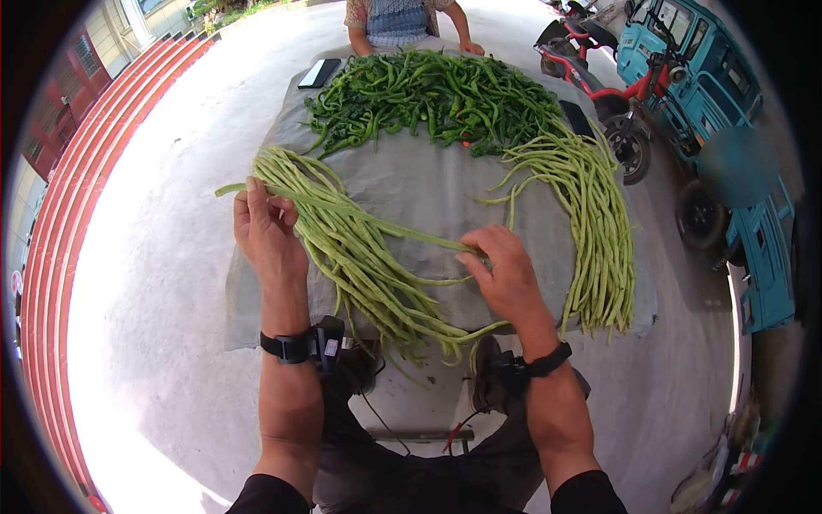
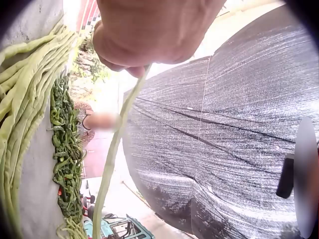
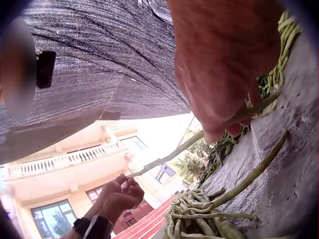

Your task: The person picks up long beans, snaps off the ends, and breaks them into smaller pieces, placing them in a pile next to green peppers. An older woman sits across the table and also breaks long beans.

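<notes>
One long green bean (image 1: 377,224) is stretched between the two hands above a bean pile (image 1: 355,257) on the grey sheet. The left hand (image 1: 271,224) pinches it near one end, at the pile's upper left; in the left wrist view the bean (image 2: 110,164) hangs down from the fingers. The right hand (image 1: 505,270) holds the other end between thumb and fingers, right of the pile. In the right wrist view the bean (image 3: 169,155) runs from the right hand (image 3: 224,74) to the left hand (image 3: 115,199).
Green peppers (image 1: 428,94) are heaped at the sheet's far side. A second bean pile (image 1: 599,231) lies at the right. Phones (image 1: 319,74) rest near the peppers. Someone in a patterned top (image 1: 398,21) is across the sheet. A red bike and a blue three-wheeler (image 1: 762,248) stand right.
</notes>
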Demonstrator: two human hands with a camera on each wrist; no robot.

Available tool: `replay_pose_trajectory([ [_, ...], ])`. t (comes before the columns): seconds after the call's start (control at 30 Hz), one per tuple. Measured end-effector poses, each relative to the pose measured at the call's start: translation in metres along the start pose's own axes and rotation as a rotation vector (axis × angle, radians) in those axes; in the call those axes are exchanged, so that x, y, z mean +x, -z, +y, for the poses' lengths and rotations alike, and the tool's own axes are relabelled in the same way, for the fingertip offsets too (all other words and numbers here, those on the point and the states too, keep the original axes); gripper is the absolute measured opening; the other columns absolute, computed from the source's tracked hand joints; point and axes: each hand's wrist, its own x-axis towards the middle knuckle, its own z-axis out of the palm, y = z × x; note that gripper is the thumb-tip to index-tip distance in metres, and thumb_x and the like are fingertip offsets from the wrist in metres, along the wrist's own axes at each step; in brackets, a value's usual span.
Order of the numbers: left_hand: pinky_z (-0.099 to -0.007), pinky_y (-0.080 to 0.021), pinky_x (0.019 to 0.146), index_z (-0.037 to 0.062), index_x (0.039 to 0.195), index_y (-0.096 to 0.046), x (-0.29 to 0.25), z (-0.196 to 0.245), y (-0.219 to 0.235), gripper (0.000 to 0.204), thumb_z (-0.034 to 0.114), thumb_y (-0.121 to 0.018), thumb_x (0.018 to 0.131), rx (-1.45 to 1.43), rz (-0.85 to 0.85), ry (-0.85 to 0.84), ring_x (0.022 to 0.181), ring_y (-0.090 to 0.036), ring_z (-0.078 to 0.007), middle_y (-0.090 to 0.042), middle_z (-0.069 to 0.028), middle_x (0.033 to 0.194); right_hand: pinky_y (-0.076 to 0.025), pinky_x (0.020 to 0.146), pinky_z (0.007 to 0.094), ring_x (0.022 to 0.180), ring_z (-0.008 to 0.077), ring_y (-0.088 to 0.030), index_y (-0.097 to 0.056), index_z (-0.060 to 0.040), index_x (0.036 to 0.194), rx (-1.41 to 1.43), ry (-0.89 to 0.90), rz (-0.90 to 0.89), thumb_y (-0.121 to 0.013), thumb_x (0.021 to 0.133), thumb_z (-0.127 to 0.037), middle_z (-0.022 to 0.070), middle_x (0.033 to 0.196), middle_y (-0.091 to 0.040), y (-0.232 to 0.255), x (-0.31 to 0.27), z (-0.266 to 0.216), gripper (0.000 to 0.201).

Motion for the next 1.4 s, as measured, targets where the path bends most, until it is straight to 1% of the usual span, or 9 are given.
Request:
replay_pose_trajectory([
  [0.1, -0.0219, -0.045, 0.058, 0.008, 0.104, -0.06, 0.012, 0.004, 0.019, 0.025, 0.032, -0.065, 0.107, 0.057, 0.039, 0.021, 0.07, -0.057, -0.0085, -0.068, -0.0055, 0.094, -0.052, 0.073, 0.0394, 0.084, 0.0302, -0.063, -0.066, -0.0017, 0.105, 0.097, -0.043, 0.009, -0.074, 0.091, -0.008, 0.0115, 0.093, -0.064, 0.004, 0.0, -0.003, 0.018],
  [0.2, -0.0214, -0.044, 0.051, 0.0066, 0.111, -0.058, 0.025, 0.001, 0.03, 0.029, 0.035, -0.063, 0.107, 0.082, 0.103, 0.058, 0.063, -0.06, -0.0106, -0.072, -0.0104, 0.097, -0.051, 0.063, 0.037, 0.075, 0.027, -0.063, -0.066, -0.0016, 0.102, 0.131, -0.018, 0.036, -0.074, 0.092, -0.007, 0.0119, 0.091, -0.064, 0.008, 0.001, -0.002, 0.014],
  [0.4, -0.0216, -0.041, 0.047, 0.0069, 0.11, -0.056, 0.052, -0.001, 0.053, 0.03, 0.037, -0.058, 0.109, 0.15, 0.267, 0.036, 0.059, -0.059, -0.0099, -0.073, -0.0113, 0.097, -0.05, 0.061, 0.036, 0.071, 0.0259, -0.063, -0.068, -0.0013, 0.1, 0.108, -0.08, 0.019, -0.076, 0.089, -0.005, 0.0109, 0.086, -0.063, 0.019, -0.003, -0.008, 0.013],
  [0.6, -0.0254, -0.043, 0.055, 0.007, 0.114, -0.058, 0.067, -0.018, 0.066, 0.025, 0.031, -0.062, 0.107, 0.277, 0.227, 0.158, 0.071, -0.062, -0.013, -0.074, -0.0082, 0.103, -0.047, 0.06, 0.0358, 0.068, 0.0251, -0.06, -0.068, -0.0007, 0.097, 0.159, 0.022, -0.07, -0.076, 0.089, -0.005, 0.0104, 0.084, -0.061, 0.012, -0.006, -0.02, 0.012],
  [0.7, -0.0268, -0.044, 0.06, 0.0039, 0.123, -0.061, 0.074, -0.029, 0.071, 0.028, 0.024, -0.065, 0.104, 0.381, 0.108, 0.175, 0.08, -0.064, -0.0139, -0.075, -0.0064, 0.109, -0.047, 0.061, 0.0353, 0.067, 0.0248, -0.059, -0.068, -0.0005, 0.097, 0.234, -0.02, -0.101, -0.075, 0.09, -0.005, 0.0103, 0.084, -0.061, 0.003, -0.006, -0.03, 0.011],
  [0.8, -0.0244, -0.047, 0.057, 0.0004, 0.119, -0.064, 0.082, -0.041, 0.076, 0.019, 0.009, -0.064, 0.102, 0.435, 0.066, 0.134, 0.076, -0.068, -0.0118, -0.076, -0.0092, 0.107, -0.047, 0.061, 0.0347, 0.067, 0.0239, -0.059, -0.068, -0.0003, 0.097, 0.235, -0.013, -0.121, -0.075, 0.091, -0.005, 0.0104, 0.084, -0.061, 0.0, -0.007, -0.031, 0.01],
  [1.0, -0.0297, -0.055, 0.08, -0.0112, 0.139, -0.053, 0.085, -0.055, 0.077, 0.046, -0.002, -0.064, 0.096, 0.536, 0.004, -0.027, 0.093, -0.068, -0.0167, -0.073, -0.016, 0.117, -0.047, 0.062, 0.0334, 0.068, 0.0209, -0.059, -0.067, 0.0003, 0.096, 0.292, -0.073, -0.13, -0.075, 0.091, -0.005, 0.0101, 0.084, -0.061, 0.001, -0.007, -0.035, 0.01],
  [1.2, -0.0313, -0.055, 0.088, -0.0125, 0.14, -0.051, 0.078, -0.046, 0.068, 0.05, -0.003, -0.066, 0.094, 0.571, -0.038, 0.088, 0.1, -0.069, -0.0202, -0.071, -0.0203, 0.123, -0.046, 0.062, 0.0329, 0.068, 0.0198, -0.058, -0.068, -0.0004, 0.095, 0.348, -0.082, -0.167, -0.075, 0.091, -0.006, 0.0094, 0.084, -0.062, -0.008, -0.007, -0.039, 0.01],
  [1.4, -0.0369, -0.053, 0.084, -0.0054, 0.141, -0.055, 0.082, -0.053, 0.077, 0.051, 0.006, -0.069, 0.093, 0.612, -0.096, 0.071, 0.104, -0.069, -0.0232, -0.073, -0.0171, 0.126, -0.046, 0.063, 0.0314, 0.068, 0.0185, -0.058, -0.069, -0.0007, 0.097, 0.397, -0.082, -0.18, -0.076, 0.092, -0.009, 0.0086, 0.083, -0.062, -0.017, -0.008, -0.046, 0.012],
])
